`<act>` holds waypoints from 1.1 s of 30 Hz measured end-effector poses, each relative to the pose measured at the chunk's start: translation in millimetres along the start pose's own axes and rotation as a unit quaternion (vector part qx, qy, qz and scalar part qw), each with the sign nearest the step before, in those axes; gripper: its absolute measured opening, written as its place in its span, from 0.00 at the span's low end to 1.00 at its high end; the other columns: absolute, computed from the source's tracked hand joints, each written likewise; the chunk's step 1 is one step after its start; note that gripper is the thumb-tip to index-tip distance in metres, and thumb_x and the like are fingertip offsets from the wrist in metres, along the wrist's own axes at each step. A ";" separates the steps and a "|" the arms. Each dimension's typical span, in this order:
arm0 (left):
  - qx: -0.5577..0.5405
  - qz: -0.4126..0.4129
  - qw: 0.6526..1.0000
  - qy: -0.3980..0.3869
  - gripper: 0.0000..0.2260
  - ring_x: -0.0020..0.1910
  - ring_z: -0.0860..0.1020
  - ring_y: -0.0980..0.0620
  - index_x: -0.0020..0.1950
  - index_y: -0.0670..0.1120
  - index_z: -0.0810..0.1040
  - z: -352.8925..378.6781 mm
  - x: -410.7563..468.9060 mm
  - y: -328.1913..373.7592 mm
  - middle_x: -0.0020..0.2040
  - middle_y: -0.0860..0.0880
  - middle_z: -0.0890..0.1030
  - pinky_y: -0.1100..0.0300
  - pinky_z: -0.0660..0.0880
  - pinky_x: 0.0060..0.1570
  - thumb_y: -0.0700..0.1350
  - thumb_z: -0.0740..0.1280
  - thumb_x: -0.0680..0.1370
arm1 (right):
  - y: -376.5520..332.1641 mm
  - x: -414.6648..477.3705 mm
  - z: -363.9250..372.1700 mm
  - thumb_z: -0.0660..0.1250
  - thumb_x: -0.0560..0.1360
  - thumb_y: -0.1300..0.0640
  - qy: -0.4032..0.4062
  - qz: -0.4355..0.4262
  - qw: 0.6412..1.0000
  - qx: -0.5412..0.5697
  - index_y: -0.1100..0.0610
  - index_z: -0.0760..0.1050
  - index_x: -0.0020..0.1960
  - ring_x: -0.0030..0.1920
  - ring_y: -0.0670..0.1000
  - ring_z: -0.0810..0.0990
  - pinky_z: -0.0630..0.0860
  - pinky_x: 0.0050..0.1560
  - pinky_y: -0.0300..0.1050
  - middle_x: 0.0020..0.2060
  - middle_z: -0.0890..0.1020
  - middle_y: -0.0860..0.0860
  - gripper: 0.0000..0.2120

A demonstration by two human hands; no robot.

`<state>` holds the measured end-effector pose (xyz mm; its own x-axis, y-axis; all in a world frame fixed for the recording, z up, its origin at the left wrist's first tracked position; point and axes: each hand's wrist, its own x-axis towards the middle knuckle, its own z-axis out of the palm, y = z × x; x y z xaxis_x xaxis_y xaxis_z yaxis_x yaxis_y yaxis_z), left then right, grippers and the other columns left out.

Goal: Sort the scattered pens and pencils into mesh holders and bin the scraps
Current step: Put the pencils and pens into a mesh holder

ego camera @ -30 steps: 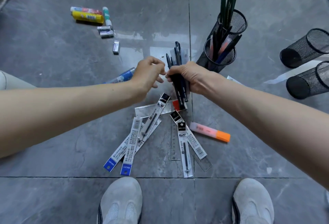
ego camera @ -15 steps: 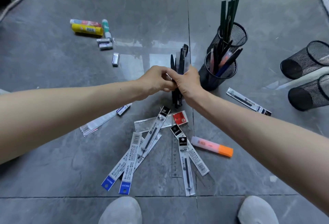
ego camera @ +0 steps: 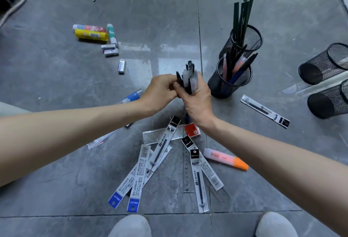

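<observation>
My right hand (ego camera: pixel 197 101) grips an upright bundle of black and clear pens (ego camera: pixel 188 76) above the grey floor. Beside it, my left hand (ego camera: pixel 160 92) has its fingers curled against the same bundle. Just right of the hands stands a black mesh holder (ego camera: pixel 228 84) with pens and highlighters in it. Behind that one, a second mesh holder (ego camera: pixel 246 39) has tall dark pencils in it. Several packaged pen refills (ego camera: pixel 162 154), a clear ruler (ego camera: pixel 188 171) and a pink-orange highlighter (ego camera: pixel 226 158) lie scattered below the hands.
Two mesh holders (ego camera: pixel 323 63) (ego camera: pixel 327 101) lie on their sides at the right. A lone refill pack (ego camera: pixel 265 110) lies near them. Glue sticks (ego camera: pixel 91 34) and erasers (ego camera: pixel 111 49) sit at the far left. A blue pen (ego camera: pixel 131 96) lies under my left arm. My shoes (ego camera: pixel 130 225) are at the bottom edge.
The pen bundle has been turned from tilted to upright in my right hand. My left hand has closed in against it. The view has tilted further forward.
</observation>
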<state>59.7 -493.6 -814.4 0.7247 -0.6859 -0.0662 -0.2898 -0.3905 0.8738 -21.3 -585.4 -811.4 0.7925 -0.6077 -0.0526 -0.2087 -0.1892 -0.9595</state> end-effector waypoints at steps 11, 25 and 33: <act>-0.005 -0.056 0.993 -0.100 0.09 0.39 0.81 0.50 0.48 0.37 0.74 -1.8 8.3 21.5 0.38 0.45 0.79 0.67 0.75 0.39 0.29 0.61 0.71 | -1.6 13.5 -19.6 0.71 0.73 0.60 -0.015 -0.004 0.999 -0.041 0.63 0.72 0.49 0.34 0.40 0.74 0.72 0.37 0.33 0.35 0.77 0.48 0.11; 0.133 -0.168 0.944 -0.251 0.10 0.30 0.73 0.56 0.43 0.44 0.74 35.2 -15.7 21.3 0.32 0.52 0.74 0.67 0.66 0.26 0.45 0.74 0.72 | -1.3 21.3 -16.1 0.69 0.73 0.67 0.041 0.137 0.983 0.115 0.61 0.69 0.47 0.28 0.52 0.76 0.77 0.30 0.41 0.35 0.76 0.56 0.09; -0.007 -0.190 0.962 -0.197 0.06 0.33 0.74 0.55 0.51 0.42 0.76 16.1 -14.8 18.2 0.36 0.49 0.76 0.67 0.73 0.33 0.42 0.69 0.76 | 3.0 26.2 -33.2 0.70 0.71 0.68 -0.013 0.185 0.982 0.038 0.61 0.73 0.40 0.27 0.49 0.75 0.76 0.33 0.44 0.29 0.76 0.54 0.06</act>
<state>33.7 -500.5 -805.3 0.4830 -0.6762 -0.5563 -0.0411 -0.6521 0.7570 -20.2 -627.5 -806.5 0.6852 -0.6040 -0.4071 -0.4417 0.0999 -0.8916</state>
